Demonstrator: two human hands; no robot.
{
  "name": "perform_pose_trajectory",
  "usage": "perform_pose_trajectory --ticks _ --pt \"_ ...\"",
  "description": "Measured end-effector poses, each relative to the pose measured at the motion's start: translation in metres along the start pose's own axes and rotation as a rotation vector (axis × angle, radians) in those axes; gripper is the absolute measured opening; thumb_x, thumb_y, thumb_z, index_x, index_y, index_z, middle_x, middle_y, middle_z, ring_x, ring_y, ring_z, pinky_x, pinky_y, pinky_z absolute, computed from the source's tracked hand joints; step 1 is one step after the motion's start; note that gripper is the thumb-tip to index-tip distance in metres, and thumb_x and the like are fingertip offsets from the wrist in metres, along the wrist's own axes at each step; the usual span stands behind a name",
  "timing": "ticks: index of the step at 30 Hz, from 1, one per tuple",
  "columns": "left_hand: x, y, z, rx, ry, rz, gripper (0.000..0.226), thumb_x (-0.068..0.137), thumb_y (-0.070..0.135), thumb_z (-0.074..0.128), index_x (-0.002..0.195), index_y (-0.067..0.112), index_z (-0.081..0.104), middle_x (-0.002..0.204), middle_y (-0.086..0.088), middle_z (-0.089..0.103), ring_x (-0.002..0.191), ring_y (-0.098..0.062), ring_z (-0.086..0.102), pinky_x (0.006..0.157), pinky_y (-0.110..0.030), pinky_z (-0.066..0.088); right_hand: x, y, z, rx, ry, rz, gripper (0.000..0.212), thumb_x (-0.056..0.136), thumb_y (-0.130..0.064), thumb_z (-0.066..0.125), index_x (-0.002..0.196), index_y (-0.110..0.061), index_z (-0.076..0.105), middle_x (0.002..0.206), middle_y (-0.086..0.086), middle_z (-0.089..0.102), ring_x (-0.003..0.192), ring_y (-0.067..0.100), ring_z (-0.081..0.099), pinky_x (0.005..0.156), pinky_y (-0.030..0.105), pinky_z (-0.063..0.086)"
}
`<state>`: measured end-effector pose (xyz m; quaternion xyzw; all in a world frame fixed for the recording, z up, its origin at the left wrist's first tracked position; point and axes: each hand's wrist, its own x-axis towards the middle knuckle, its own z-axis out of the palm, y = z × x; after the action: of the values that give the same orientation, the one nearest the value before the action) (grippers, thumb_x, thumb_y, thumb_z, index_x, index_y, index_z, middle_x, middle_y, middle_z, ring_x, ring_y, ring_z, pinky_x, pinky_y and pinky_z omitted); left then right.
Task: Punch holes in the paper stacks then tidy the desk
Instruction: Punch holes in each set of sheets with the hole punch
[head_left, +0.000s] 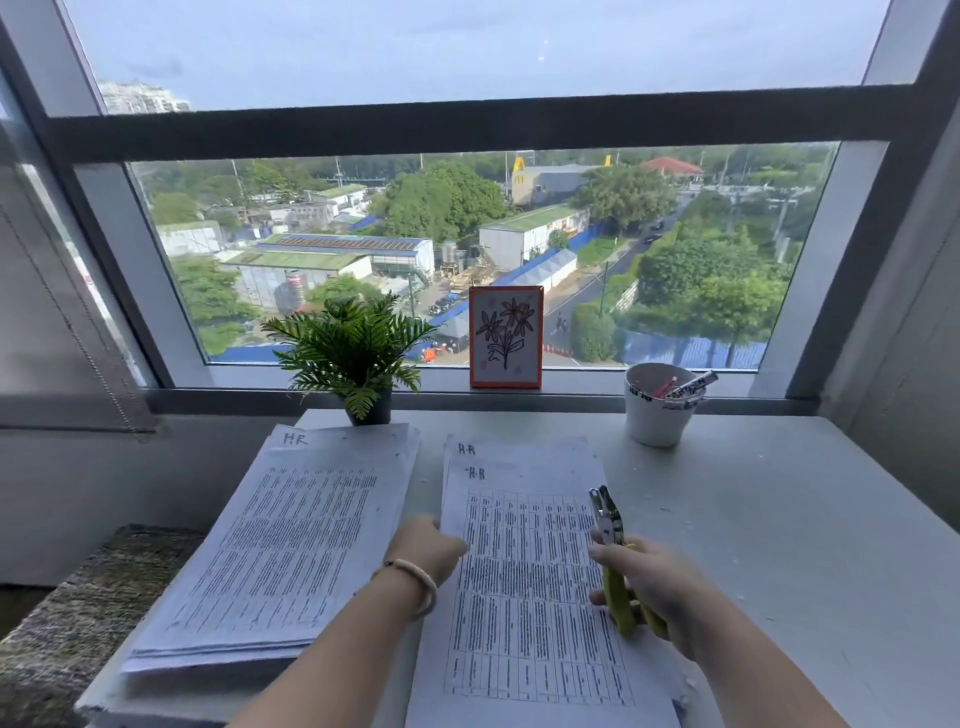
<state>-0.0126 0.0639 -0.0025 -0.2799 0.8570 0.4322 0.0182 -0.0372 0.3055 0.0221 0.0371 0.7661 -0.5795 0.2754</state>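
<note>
Two stacks of printed paper marked "HR" lie on the white desk (779, 519). The thick left stack (280, 545) is near the desk's left edge. The thinner right stack (524, 582) lies in the middle, its sheets slightly fanned. My left hand (426, 551) grips the left edge of the right stack's top sheet. My right hand (660, 587) holds a hole punch (613, 551) with yellow handles and a metal head, at the right edge of that stack. The punch's head points away from me, over the paper's edge.
A small potted fern (353, 353) stands behind the left stack. A framed flower drawing (506, 338) leans on the window sill. At the back right stands a white cup (657, 415) with pens. A woven seat (78, 623) lies left of the desk.
</note>
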Motion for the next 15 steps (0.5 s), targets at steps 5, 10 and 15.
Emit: perform_pose_trajectory --ticks 5,10,15 --pt "-0.014 0.011 0.008 0.162 0.073 0.073 0.037 0.074 0.017 0.054 0.107 0.011 0.067 0.114 -0.017 0.064 0.076 -0.021 0.059 0.065 -0.023 0.045 0.001 0.007 -0.004 0.061 -0.016 -0.025 0.035 0.093 -0.027 0.060 0.126 -0.016 0.055 0.106 0.007 0.061 0.088 0.026 0.068 0.071 0.033 0.049" --pt "-0.024 0.012 0.018 -0.021 0.023 0.260 0.058 0.085 0.006 0.060 0.140 0.014 0.044 0.102 0.009 0.060 0.081 -0.004 0.054 0.063 -0.012 0.045 0.004 0.011 -0.006 0.121 -0.030 -0.030 0.034 0.094 -0.025 0.058 0.128 -0.018 0.055 0.108 0.004 0.060 0.083 0.023 0.067 0.063 0.028 0.047" --pt "-0.007 0.004 0.012 -0.235 -0.114 0.013 0.034 0.077 -0.005 0.069 0.111 -0.003 0.062 0.088 -0.014 0.069 0.081 -0.029 0.067 0.081 -0.045 0.057 0.007 0.011 -0.015 0.146 -0.011 -0.011 0.026 0.093 -0.024 0.061 0.118 -0.018 0.060 0.105 0.006 0.062 0.086 0.027 0.069 0.074 0.035 0.048"
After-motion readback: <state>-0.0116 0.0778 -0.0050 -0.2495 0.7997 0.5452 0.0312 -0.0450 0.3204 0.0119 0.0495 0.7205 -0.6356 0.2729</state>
